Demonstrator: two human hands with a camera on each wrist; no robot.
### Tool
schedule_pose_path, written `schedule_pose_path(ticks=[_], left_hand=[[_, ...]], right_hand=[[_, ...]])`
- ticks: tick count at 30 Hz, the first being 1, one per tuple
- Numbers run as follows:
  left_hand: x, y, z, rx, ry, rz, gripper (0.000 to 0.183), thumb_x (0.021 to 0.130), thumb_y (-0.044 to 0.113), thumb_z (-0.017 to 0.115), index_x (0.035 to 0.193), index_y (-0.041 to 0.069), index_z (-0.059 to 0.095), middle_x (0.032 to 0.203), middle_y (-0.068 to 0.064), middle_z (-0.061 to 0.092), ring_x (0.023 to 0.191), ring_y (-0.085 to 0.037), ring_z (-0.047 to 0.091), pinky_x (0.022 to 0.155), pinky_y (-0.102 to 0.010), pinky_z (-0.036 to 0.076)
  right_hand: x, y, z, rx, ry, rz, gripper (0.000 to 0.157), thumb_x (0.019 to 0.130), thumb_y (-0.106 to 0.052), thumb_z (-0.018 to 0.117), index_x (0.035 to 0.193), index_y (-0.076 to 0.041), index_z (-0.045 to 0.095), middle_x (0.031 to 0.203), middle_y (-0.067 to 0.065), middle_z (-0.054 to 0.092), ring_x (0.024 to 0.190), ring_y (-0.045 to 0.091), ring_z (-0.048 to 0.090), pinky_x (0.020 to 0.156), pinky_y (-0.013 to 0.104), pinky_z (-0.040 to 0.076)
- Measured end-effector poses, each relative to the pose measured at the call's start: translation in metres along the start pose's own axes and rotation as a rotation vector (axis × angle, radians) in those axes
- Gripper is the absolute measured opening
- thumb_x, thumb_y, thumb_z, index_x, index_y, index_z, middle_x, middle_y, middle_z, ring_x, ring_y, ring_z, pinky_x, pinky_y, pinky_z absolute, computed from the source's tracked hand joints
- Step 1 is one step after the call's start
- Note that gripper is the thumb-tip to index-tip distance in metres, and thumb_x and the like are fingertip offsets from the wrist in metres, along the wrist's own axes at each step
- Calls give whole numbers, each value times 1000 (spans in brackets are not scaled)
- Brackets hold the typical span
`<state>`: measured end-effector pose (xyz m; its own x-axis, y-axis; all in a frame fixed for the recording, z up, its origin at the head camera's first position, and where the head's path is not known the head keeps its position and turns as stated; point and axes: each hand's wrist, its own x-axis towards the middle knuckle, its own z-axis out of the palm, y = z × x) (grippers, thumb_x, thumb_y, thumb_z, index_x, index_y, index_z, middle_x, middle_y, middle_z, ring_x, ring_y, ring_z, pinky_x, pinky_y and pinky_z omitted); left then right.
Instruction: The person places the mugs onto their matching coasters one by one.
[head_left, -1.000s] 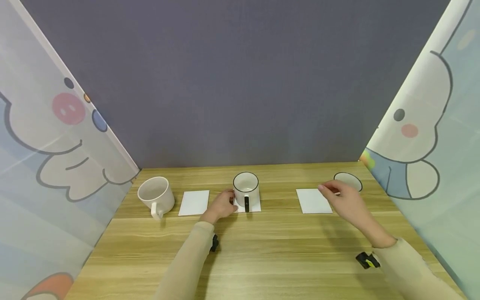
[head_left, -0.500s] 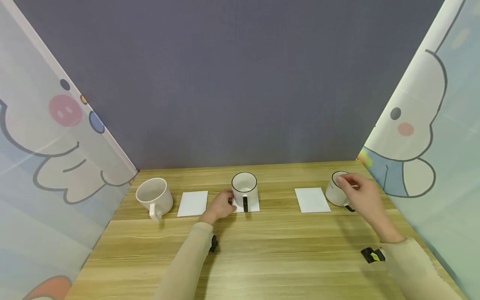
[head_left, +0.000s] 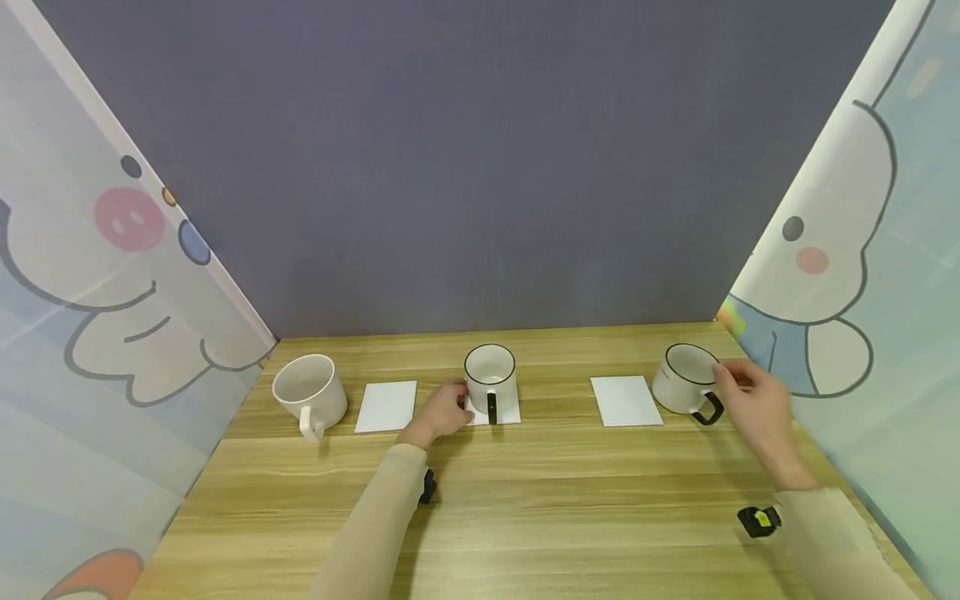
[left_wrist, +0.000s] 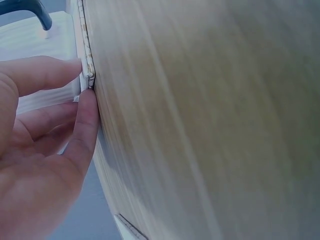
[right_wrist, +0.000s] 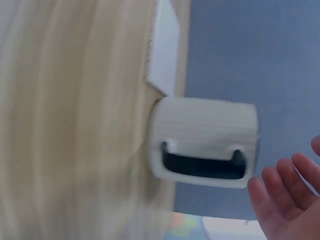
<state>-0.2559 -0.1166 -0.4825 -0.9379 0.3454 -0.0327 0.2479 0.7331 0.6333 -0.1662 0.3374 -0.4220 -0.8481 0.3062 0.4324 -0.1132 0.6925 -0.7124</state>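
Note:
A white ribbed mug (head_left: 489,392) with a dark rim and black handle stands upright on a white square coaster (head_left: 513,414) at the middle. My left hand (head_left: 442,410) is at that coaster's left corner. Thumb and a finger pinch its edge in the left wrist view, beside the mug's wall (left_wrist: 35,55). At the right, a second dark-rimmed mug (head_left: 677,390) stands on the bare wood, its black handle (right_wrist: 202,167) towards me. Just right of its rim is my right hand (head_left: 757,412), fingers loosely bent and holding nothing. The right wrist view shows its fingers (right_wrist: 280,187) near the rim; contact is unclear.
A wide cream mug (head_left: 311,396) stands at the left on the wooden table (head_left: 555,517). White square coasters lie beside it (head_left: 386,407) and left of the right mug (head_left: 627,401). A grey panel (head_left: 480,167) rises behind; cartoon-printed cloths hang at both sides.
My right hand has moved right, from over the right mug to beside its rim, uncovering the mug and its handle. The right mug stays on the table. My left hand has stayed at the middle coaster.

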Motion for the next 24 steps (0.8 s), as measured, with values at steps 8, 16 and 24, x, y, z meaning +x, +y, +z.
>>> schedule_pose_path(ticks=[8, 16, 24], left_hand=[[0, 0, -1, 6, 0, 2, 40, 84, 3, 75, 120, -11, 66, 143, -22, 53, 121, -36, 58, 104, -48, 48], [-2, 2, -1, -16, -7, -14, 40, 85, 2, 74, 121, -12, 65, 146, -23, 50, 124, -38, 57, 105, -49, 47], [-2, 2, -1, -29, -5, -18, 37, 85, 1, 73, 119, -12, 66, 147, -23, 50, 124, -38, 56, 106, -48, 47]], right_hand=[[-3, 19, -1, -36, -21, 117, 39, 102, -30, 60, 107, 7, 72, 78, -20, 61, 68, -4, 51, 58, 16, 42], [-13, 32, 6, -79, -101, 185, 48, 105, -33, 55, 113, 12, 68, 90, 22, 71, 60, 0, 57, 54, 18, 45], [-18, 38, 14, 209, -216, 287, 50, 107, -30, 53, 114, 18, 63, 91, 10, 70, 75, 4, 65, 67, 26, 60]])
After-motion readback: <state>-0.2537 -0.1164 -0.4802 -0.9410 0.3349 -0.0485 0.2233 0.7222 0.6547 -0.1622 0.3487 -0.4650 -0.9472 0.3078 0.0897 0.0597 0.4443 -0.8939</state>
